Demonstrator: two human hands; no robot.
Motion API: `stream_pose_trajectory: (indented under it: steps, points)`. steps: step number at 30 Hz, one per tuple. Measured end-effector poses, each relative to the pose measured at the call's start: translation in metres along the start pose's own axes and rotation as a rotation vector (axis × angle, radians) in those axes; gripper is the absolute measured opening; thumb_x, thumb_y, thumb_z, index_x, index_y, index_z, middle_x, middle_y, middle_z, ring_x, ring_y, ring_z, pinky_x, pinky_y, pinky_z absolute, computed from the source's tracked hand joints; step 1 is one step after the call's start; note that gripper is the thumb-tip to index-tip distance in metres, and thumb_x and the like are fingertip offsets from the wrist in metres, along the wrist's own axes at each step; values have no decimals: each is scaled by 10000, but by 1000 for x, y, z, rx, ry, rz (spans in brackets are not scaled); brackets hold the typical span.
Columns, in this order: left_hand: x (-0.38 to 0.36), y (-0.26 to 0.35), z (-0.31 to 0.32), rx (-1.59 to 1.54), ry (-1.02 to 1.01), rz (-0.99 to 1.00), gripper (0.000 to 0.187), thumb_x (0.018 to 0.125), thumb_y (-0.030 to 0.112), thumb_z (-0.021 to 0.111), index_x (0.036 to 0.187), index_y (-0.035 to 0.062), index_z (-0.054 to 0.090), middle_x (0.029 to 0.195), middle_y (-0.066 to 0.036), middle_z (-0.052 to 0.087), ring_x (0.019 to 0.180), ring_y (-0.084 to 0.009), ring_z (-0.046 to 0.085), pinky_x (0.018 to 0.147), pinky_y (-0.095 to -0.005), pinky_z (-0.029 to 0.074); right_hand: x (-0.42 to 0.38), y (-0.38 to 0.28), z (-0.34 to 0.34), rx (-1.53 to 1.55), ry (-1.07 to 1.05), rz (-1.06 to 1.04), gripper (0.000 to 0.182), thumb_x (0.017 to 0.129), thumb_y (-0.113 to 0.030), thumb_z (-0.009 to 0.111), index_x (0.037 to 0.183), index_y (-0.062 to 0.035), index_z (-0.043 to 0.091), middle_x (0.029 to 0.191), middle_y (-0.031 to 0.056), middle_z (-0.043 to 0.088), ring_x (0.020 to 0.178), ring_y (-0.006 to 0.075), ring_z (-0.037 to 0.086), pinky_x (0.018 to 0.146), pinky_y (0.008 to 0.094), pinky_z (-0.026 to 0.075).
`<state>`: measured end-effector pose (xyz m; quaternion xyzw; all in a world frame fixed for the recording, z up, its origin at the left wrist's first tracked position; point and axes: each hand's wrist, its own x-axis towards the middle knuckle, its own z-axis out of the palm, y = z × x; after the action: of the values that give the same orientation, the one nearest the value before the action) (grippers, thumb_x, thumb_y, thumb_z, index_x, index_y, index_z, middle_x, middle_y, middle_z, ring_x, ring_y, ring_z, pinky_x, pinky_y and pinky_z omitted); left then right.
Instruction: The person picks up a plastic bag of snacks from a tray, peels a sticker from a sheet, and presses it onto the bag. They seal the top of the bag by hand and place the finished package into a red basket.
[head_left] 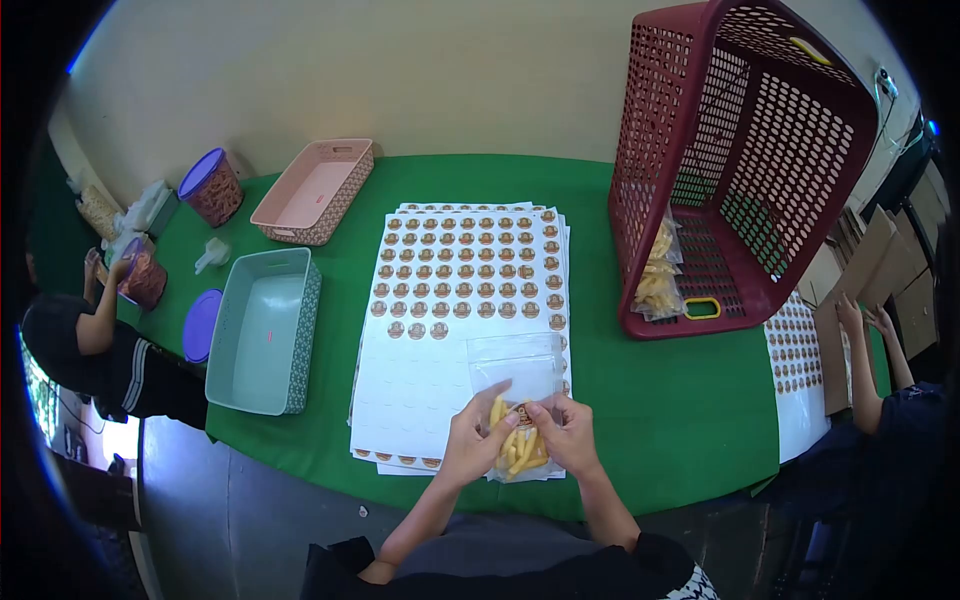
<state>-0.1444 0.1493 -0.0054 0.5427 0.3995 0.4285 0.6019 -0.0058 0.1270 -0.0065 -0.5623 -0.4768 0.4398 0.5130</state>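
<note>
A clear zip bag (517,458) of yellow sticks lies over the lower right part of a white sheet of round stickers (410,370), its flat top pointing away from me. My left hand (474,440) grips the bag's left side. On its right side, my right hand (567,436) holds it, with the thumb pressed on a round brown sticker (524,414) on the bag's front. Rows of similar stickers fill the upper part of the sheet, and its lower part is mostly bare.
A maroon basket (655,120) on its side holds filled bags (658,285). Left stand a green tray (262,330), a pink tray (318,190), a purple-lidded jar (212,190) and a purple lid (202,326). People work at both sides, one at a jar (143,278), one near cardboard (865,260).
</note>
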Motion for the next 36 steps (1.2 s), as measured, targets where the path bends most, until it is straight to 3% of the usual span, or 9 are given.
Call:
stream_pose_trajectory:
  steps: [7, 9, 10, 13, 15, 17, 22, 31, 36]
  points:
    - [3, 14, -19, -174, -153, -94, 361, 795, 87, 520, 1120, -37, 423, 1006, -140, 516, 977, -155, 467, 831, -261, 371, -2, 4, -3, 90, -79, 7, 192, 800, -176, 553, 810, 13, 586, 656, 30, 579, 602, 29, 495, 529, 175, 399]
    - [6, 30, -28, 376, -300, 84, 298, 790, 92, 531, 1058, -29, 482, 1030, -149, 519, 995, -162, 468, 828, -256, 374, -5, -6, -5, 119, -122, 51, 185, 803, -163, 552, 822, 20, 568, 648, 3, 554, 499, 3, 427, 428, 158, 330]
    - [7, 25, -28, 338, -144, 90, 232, 778, 93, 549, 970, -36, 534, 983, -142, 553, 963, -156, 497, 804, -251, 390, -5, 2, -8, 53, -175, 8, 186, 799, -153, 554, 865, 20, 570, 743, 34, 584, 580, 30, 496, 487, 158, 395]
    - [13, 13, -34, -25, 22, 37, 231, 774, 139, 578, 926, -33, 556, 864, -116, 589, 842, -145, 552, 737, -249, 424, -10, 0, -7, 24, -325, 97, 206, 785, -189, 570, 842, 8, 583, 780, 53, 595, 692, 77, 534, 603, 211, 439]
    - [10, 14, -35, -14, 47, 0, 212, 769, 144, 585, 886, -31, 562, 775, -96, 600, 733, -124, 572, 660, -226, 442, -9, 6, -7, -44, -381, 104, 232, 775, -206, 581, 864, 8, 575, 791, 60, 589, 740, 88, 532, 633, 231, 441]
    - [6, 18, -29, -3, 27, -61, 137, 766, 116, 578, 796, -17, 562, 672, -76, 588, 622, -97, 554, 577, -212, 430, -7, 8, -1, 43, -268, -82, 247, 766, -216, 589, 866, 8, 562, 778, 59, 572, 777, 95, 516, 664, 245, 431]
    - [5, 18, -17, 104, 4, -27, 170, 739, 137, 623, 713, -13, 548, 618, -42, 558, 531, -39, 477, 456, -169, 354, -3, -7, -2, 93, -251, 25, 196, 782, -183, 568, 835, 5, 548, 788, 53, 550, 769, 98, 500, 683, 235, 404]
    - [5, 23, -22, 75, -180, 68, 130, 730, 104, 625, 761, -14, 577, 696, -57, 586, 633, -53, 517, 544, -192, 404, -5, -6, 5, 324, -38, 10, 83, 756, -78, 584, 759, 1, 560, 706, 28, 505, 682, 82, 485, 630, 207, 383]
    - [8, 4, -23, 46, -45, 120, 94, 701, 32, 636, 675, -6, 554, 667, -49, 552, 625, -64, 506, 564, -193, 398, 0, 9, 5, 267, 64, -232, 54, 693, 1, 628, 665, 3, 582, 668, 21, 498, 616, 67, 470, 580, 194, 376]
